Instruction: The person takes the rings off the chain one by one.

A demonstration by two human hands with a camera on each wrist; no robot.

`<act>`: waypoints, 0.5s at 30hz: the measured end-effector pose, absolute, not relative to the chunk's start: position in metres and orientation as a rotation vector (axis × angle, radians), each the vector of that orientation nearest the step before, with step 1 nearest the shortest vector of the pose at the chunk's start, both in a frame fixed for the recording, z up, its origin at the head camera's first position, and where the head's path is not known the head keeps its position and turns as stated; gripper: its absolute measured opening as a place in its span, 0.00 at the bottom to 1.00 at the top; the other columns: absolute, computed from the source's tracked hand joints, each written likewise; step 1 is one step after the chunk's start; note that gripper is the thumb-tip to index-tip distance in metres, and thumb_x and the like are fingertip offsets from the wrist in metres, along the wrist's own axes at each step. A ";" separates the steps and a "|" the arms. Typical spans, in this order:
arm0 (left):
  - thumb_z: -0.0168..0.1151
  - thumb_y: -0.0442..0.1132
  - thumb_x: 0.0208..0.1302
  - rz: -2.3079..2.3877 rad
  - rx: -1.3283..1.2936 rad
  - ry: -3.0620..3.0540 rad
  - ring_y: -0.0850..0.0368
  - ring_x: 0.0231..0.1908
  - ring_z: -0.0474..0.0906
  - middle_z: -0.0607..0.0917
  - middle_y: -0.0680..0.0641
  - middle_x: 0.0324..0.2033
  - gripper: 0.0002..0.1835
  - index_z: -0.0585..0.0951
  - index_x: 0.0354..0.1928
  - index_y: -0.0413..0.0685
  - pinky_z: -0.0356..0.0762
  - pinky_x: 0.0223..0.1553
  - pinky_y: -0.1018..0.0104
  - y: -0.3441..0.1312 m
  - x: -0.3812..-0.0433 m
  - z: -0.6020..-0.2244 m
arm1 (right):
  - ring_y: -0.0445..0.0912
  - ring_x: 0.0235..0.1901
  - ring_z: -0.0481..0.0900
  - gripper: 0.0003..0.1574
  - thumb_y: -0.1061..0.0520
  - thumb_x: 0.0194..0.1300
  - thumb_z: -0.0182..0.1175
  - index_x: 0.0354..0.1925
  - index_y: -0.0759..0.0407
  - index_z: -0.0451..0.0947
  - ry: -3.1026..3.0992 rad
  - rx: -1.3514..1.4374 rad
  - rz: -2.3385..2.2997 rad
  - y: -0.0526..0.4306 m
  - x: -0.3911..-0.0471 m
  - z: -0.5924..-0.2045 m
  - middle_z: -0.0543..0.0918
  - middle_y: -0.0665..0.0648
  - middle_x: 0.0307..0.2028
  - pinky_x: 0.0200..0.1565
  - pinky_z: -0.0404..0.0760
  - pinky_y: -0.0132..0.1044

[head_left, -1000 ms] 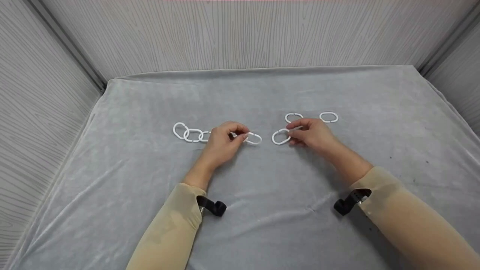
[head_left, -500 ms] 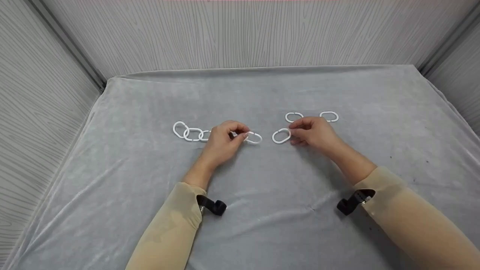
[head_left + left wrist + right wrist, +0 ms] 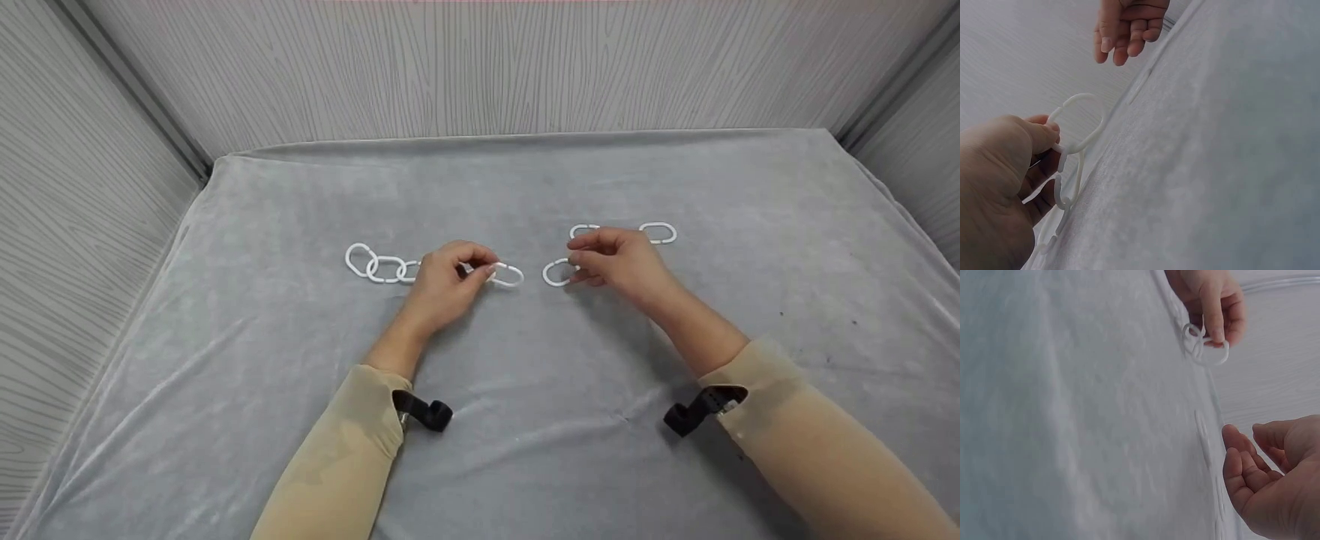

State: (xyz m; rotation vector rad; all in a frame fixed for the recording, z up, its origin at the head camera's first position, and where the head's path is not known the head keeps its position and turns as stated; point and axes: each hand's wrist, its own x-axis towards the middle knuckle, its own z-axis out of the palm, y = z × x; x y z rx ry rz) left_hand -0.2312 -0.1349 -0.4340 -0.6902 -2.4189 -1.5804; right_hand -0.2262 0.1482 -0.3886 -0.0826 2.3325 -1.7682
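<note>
My left hand (image 3: pixel 450 283) pinches the end link (image 3: pixel 508 286) of a white plastic chain between thumb and fingertips. In the left wrist view that link (image 3: pixel 1098 126) stands raised, with further links hanging below it. The rest of the chain (image 3: pixel 385 280) trails left over the cloth, part of it hidden behind the hand. My right hand (image 3: pixel 626 270) hovers over a loose white link (image 3: pixel 545 273), covering its right end in the head view. Nothing sits between its thumb and fingers, which are apart in the right wrist view; there the loose link (image 3: pixel 1203 434) lies flat on the cloth.
Behind the right hand lie two more loose oval links, one link (image 3: pixel 581 226) partly covered by the fingers and another link (image 3: pixel 658 224) farther right. Wrinkled grey cloth (image 3: pixel 510 420) covers the table. Wood-patterned panels (image 3: pixel 480 67) enclose the back and sides.
My right fingers have left the loose link's right edge and spread; that hand shifted slightly left over it. The left hand and chain stay in place.
</note>
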 end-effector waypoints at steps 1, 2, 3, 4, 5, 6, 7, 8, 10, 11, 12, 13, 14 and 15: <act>0.70 0.31 0.69 -1.589 -0.686 -2.415 0.55 0.40 0.81 0.88 0.47 0.38 0.03 0.89 0.42 0.39 0.75 0.42 0.65 -0.135 -0.231 -0.434 | 0.43 0.35 0.91 0.21 0.64 0.73 0.65 0.59 0.76 0.79 2.321 -0.087 -1.782 0.146 -0.225 -0.388 0.89 0.55 0.41 0.40 0.86 0.33; 0.70 0.31 0.69 -1.596 -0.681 -2.409 0.55 0.40 0.81 0.88 0.47 0.38 0.03 0.89 0.42 0.40 0.75 0.42 0.65 -0.135 -0.231 -0.434 | 0.44 0.36 0.91 0.21 0.63 0.73 0.65 0.59 0.76 0.79 2.310 -0.090 -1.796 0.143 -0.224 -0.387 0.89 0.55 0.41 0.41 0.86 0.33; 0.70 0.31 0.69 -1.605 -0.674 -2.404 0.55 0.40 0.81 0.88 0.47 0.37 0.03 0.89 0.41 0.40 0.75 0.41 0.65 -0.134 -0.231 -0.433 | 0.45 0.37 0.91 0.22 0.63 0.73 0.65 0.59 0.75 0.79 2.301 -0.094 -1.810 0.141 -0.223 -0.386 0.89 0.55 0.42 0.42 0.86 0.34; 0.70 0.31 0.69 -1.613 -0.667 -2.400 0.55 0.40 0.81 0.88 0.47 0.37 0.03 0.89 0.41 0.40 0.75 0.41 0.65 -0.134 -0.231 -0.433 | 0.45 0.38 0.91 0.22 0.63 0.73 0.66 0.60 0.75 0.79 2.294 -0.095 -1.824 0.138 -0.222 -0.385 0.89 0.55 0.42 0.43 0.87 0.35; 0.70 0.31 0.69 -1.620 -0.660 -2.396 0.55 0.40 0.80 0.88 0.47 0.37 0.03 0.89 0.41 0.40 0.75 0.41 0.66 -0.134 -0.231 -0.432 | 0.46 0.39 0.92 0.22 0.62 0.73 0.66 0.60 0.74 0.79 2.290 -0.100 -1.837 0.135 -0.221 -0.384 0.89 0.56 0.42 0.43 0.87 0.36; 0.70 0.31 0.69 -1.627 -0.653 -2.394 0.55 0.39 0.80 0.88 0.47 0.37 0.03 0.89 0.41 0.39 0.75 0.41 0.66 -0.133 -0.231 -0.432 | 0.46 0.39 0.92 0.22 0.62 0.73 0.66 0.59 0.73 0.80 2.286 -0.106 -1.853 0.132 -0.220 -0.383 0.89 0.57 0.42 0.44 0.87 0.37; 0.70 0.31 0.69 -1.640 -0.647 -2.391 0.56 0.39 0.80 0.88 0.47 0.37 0.03 0.89 0.41 0.39 0.75 0.41 0.66 -0.133 -0.231 -0.432 | 0.46 0.40 0.92 0.21 0.62 0.73 0.67 0.59 0.73 0.81 2.286 -0.115 -1.863 0.130 -0.219 -0.383 0.89 0.57 0.42 0.45 0.87 0.38; 0.70 0.31 0.69 -1.650 -0.646 -2.387 0.56 0.39 0.80 0.88 0.47 0.37 0.03 0.89 0.41 0.39 0.75 0.41 0.66 -0.132 -0.231 -0.431 | 0.46 0.40 0.91 0.20 0.62 0.73 0.66 0.59 0.72 0.81 2.287 -0.124 -1.875 0.127 -0.218 -0.382 0.90 0.58 0.42 0.46 0.87 0.38; 0.70 0.31 0.69 -1.674 -0.647 -2.379 0.56 0.39 0.80 0.88 0.47 0.37 0.04 0.89 0.42 0.38 0.75 0.42 0.66 -0.131 -0.231 -0.431 | 0.46 0.40 0.91 0.19 0.62 0.73 0.66 0.57 0.71 0.82 2.286 -0.141 -1.906 0.122 -0.216 -0.382 0.90 0.58 0.42 0.47 0.87 0.40; 0.70 0.31 0.69 -1.689 -0.648 -2.373 0.57 0.38 0.80 0.88 0.47 0.37 0.04 0.89 0.42 0.38 0.75 0.42 0.66 -0.131 -0.230 -0.430 | 0.45 0.40 0.91 0.18 0.63 0.73 0.66 0.57 0.71 0.83 2.286 -0.150 -1.922 0.120 -0.215 -0.382 0.90 0.58 0.42 0.47 0.87 0.40; 0.69 0.31 0.70 -1.703 -0.650 -2.365 0.57 0.38 0.80 0.88 0.47 0.37 0.04 0.89 0.42 0.37 0.75 0.42 0.66 -0.130 -0.230 -0.430 | 0.45 0.40 0.91 0.17 0.63 0.73 0.65 0.57 0.71 0.83 2.281 -0.157 -1.942 0.119 -0.214 -0.383 0.90 0.57 0.42 0.46 0.86 0.40; 0.69 0.31 0.70 -1.715 -0.653 -2.356 0.57 0.38 0.80 0.88 0.47 0.37 0.04 0.89 0.42 0.38 0.75 0.42 0.66 -0.129 -0.230 -0.429 | 0.45 0.41 0.90 0.17 0.64 0.73 0.65 0.56 0.70 0.83 2.279 -0.168 -1.958 0.117 -0.213 -0.383 0.89 0.57 0.42 0.46 0.86 0.39; 0.69 0.32 0.70 -1.724 -0.655 -2.349 0.57 0.38 0.80 0.88 0.47 0.37 0.04 0.89 0.42 0.38 0.76 0.42 0.66 -0.129 -0.229 -0.429 | 0.45 0.41 0.90 0.16 0.64 0.73 0.65 0.56 0.70 0.84 2.273 -0.176 -1.978 0.116 -0.212 -0.384 0.89 0.57 0.42 0.45 0.86 0.39; 0.69 0.32 0.71 -1.733 -0.656 -2.342 0.57 0.38 0.81 0.89 0.47 0.37 0.04 0.89 0.42 0.38 0.76 0.42 0.66 -0.129 -0.229 -0.429 | 0.44 0.41 0.90 0.16 0.64 0.73 0.65 0.55 0.70 0.84 2.267 -0.187 -1.994 0.114 -0.212 -0.385 0.89 0.56 0.42 0.45 0.86 0.38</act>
